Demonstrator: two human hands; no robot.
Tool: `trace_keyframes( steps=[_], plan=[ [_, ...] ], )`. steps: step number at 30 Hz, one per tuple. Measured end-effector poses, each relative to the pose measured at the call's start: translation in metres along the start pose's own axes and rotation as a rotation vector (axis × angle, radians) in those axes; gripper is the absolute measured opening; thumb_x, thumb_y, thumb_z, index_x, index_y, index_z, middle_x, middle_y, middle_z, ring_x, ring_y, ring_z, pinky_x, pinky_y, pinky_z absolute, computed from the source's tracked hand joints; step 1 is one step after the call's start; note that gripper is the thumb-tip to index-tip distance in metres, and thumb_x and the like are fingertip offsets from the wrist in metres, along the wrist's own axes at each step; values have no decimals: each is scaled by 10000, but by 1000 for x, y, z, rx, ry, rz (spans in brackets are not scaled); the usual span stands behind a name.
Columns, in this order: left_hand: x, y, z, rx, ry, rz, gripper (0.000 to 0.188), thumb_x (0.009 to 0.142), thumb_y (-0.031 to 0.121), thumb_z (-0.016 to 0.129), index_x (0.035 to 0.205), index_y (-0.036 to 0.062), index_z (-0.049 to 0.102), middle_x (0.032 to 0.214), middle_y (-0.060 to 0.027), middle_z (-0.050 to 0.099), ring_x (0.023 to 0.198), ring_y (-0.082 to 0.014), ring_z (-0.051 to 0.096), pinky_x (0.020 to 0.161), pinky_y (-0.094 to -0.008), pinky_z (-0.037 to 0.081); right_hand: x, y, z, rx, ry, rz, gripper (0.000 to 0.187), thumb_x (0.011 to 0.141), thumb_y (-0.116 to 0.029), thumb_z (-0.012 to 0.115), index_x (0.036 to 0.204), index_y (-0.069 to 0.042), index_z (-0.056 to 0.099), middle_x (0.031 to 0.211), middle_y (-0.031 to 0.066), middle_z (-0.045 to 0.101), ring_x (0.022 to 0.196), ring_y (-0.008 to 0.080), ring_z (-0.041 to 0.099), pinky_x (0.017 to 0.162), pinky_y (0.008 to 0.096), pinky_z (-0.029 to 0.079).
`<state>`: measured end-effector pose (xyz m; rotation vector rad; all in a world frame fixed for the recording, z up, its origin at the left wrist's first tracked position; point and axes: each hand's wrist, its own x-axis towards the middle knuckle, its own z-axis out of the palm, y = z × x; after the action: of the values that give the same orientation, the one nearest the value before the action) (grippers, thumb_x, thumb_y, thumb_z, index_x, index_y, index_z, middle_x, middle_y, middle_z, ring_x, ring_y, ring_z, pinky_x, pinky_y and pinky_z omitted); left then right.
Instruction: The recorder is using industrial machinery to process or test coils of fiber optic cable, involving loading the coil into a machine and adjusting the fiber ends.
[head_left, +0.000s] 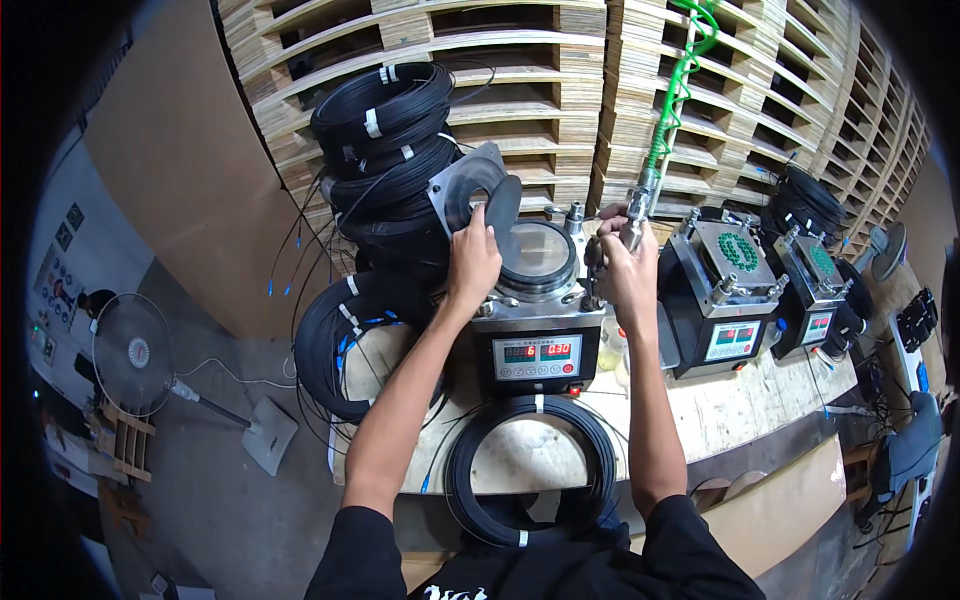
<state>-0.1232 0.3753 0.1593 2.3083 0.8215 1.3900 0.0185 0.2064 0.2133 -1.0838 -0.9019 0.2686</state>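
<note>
My left hand (474,258) is closed on a dark round pad (508,208), held tilted above the left rear of the nearest benchtop polishing machine (536,345). Right behind the fingers, a square grey metal plate (441,190) with a dark ring stands tilted; whether the fingers grip it too I cannot tell. My right hand (630,258) is wrapped round a metal air blow gun (637,208), upright at the machine's right rear. A green coiled hose (667,105) runs up from the gun. Between my hands lies the machine's round, shiny turntable (538,250).
Coils of black cable (385,110) are stacked at the left, and another coil (462,460) lies by the bench's front edge. Two similar machines (722,300) (815,285) stand to the right. Wooden pallets (500,90) rise behind; a standing fan (140,350) is at left.
</note>
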Motion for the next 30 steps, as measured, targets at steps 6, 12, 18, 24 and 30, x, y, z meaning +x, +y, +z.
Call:
trace_keyframes(
  steps=[6, 12, 18, 24, 30],
  plan=[
    [14, -17, -7, -1, -59, -93, 411, 942, 66, 574, 1310, -104, 508, 1031, -351, 644, 977, -499, 634, 835, -499, 515, 12, -37, 22, 264, 45, -56, 114, 920, 15, 520, 1032, -9, 521, 877, 64, 563, 687, 149, 613, 632, 295, 526],
    [19, -6, -10, 43, -149, -85, 422, 923, 73, 606, 1299, -103, 526, 1044, -346, 645, 1001, -487, 634, 857, -495, 511, 27, -54, 35, 310, 68, -175, 114, 906, 13, 528, 1019, 0, 523, 774, 56, 558, 667, 145, 611, 614, 292, 522],
    [17, -15, -16, 2, -91, -68, 418, 926, 75, 606, 1290, -115, 527, 1050, -353, 639, 1007, -482, 633, 864, -490, 509, 1, -40, 23, 201, -107, 49, 183, 896, -57, 594, 1067, -23, 540, 877, 44, 574, 715, 130, 598, 630, 290, 531],
    [19, -3, -16, 14, -130, 18, 381, 919, -12, 557, 1288, -99, 516, 932, -359, 636, 946, -499, 627, 798, -530, 500, 18, -6, -5, -100, 49, -74, 38, 928, -15, 549, 966, -20, 545, 858, 21, 563, 717, 84, 522, 645, 261, 454],
    [20, -5, -22, -51, -177, -9, 376, 920, -13, 556, 1287, -91, 527, 944, -365, 634, 949, -499, 629, 798, -512, 508, -4, -18, -7, 152, -168, 190, 128, 878, -5, 543, 1005, -13, 527, 870, 56, 577, 678, 136, 596, 599, 281, 496]
  ],
)
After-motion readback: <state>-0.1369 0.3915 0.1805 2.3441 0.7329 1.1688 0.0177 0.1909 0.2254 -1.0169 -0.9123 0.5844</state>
